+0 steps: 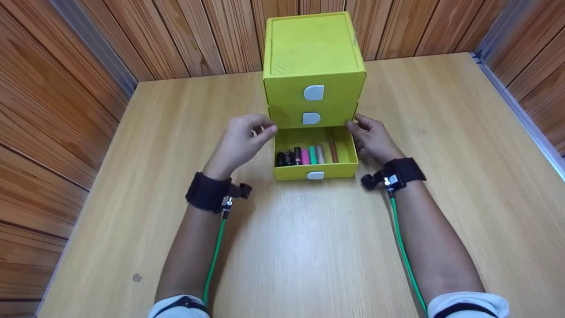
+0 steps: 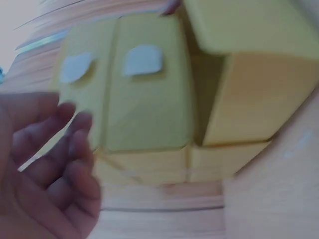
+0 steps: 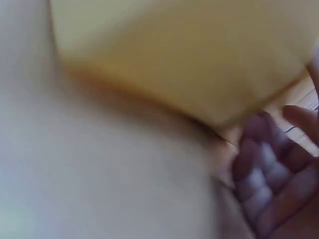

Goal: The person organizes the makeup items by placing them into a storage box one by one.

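A yellow-green drawer cabinet (image 1: 315,46) stands at the back of the table, its bottom drawer (image 1: 291,174) pulled out. Inside lie several small cosmetic tubes, among them a pink tube (image 1: 305,157), a green tube (image 1: 313,155) and a brown stick (image 1: 333,151). My left hand (image 1: 240,141) hovers by the cabinet's left side, holding nothing; its fingers bend loosely in the left wrist view. At the cabinet's lower right side is my right hand (image 1: 375,138), fingertips against or close to the wall; contact is unclear. The right wrist view is blurred but shows bent fingers (image 3: 254,174) beside the yellow drawer (image 3: 189,55).
White tabs mark the upper drawer (image 1: 287,95) and the middle drawer (image 1: 284,115), both pushed in. Wood-panelled walls (image 1: 234,35) border the wooden table (image 1: 300,247). Green cables (image 1: 399,238) run along both forearms from black wrist straps (image 1: 207,192).
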Motion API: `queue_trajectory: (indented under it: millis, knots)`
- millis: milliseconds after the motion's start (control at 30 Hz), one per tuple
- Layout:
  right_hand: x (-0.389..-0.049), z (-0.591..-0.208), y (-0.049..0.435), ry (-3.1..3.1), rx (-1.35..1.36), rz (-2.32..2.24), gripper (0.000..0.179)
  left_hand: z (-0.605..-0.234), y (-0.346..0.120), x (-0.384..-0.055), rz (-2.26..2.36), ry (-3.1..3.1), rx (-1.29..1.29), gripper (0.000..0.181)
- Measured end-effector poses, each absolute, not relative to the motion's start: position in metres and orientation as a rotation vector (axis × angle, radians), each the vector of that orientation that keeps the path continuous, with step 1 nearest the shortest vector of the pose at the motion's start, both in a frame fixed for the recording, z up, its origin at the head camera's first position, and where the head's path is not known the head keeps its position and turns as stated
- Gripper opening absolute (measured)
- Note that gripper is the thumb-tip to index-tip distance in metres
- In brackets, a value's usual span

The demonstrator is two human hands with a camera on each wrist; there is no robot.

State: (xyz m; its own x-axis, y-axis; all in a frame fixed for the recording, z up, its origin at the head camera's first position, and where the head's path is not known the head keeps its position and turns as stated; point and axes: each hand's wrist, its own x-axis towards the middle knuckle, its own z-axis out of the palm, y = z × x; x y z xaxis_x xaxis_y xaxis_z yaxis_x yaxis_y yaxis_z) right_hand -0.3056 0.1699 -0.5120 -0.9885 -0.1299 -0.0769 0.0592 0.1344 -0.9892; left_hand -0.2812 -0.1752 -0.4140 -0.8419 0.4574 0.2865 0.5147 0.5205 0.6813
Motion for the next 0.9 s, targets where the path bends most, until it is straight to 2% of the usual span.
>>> queue_trajectory:
  millis: [233, 333, 467, 633, 733, 900]
  knots:
    - [-0.290, -0.444, 0.207, 2.632, -0.183, -1.098, 0.078, -0.405, -0.179, -0.282, -1.121, -2.778, -0.918, 0.014]
    - [-0.278, -0.411, 0.212, 2.766, -0.244, -0.949, 0.082, -0.401, -0.183, -0.283, -1.113, -2.568, -0.918, 0.015]
    - [-0.260, -0.380, 0.212, 2.969, -0.318, -0.853, 0.074, -0.396, -0.186, -0.283, -1.059, -2.357, -0.889, 0.018]
    - [-0.246, -0.366, 0.206, 2.996, -0.371, -0.635, 0.066, -0.398, -0.175, -0.279, -0.955, -2.566, -0.903, 0.014]
    - [-0.243, -0.368, 0.204, 2.901, -0.351, -0.508, 0.055, -0.403, -0.163, -0.279, -0.820, -2.735, -0.981, 0.011]
    - [-0.245, -0.378, 0.209, 2.820, -0.335, -0.376, 0.043, -0.410, -0.139, -0.281, -0.709, -2.872, -1.129, 0.026]
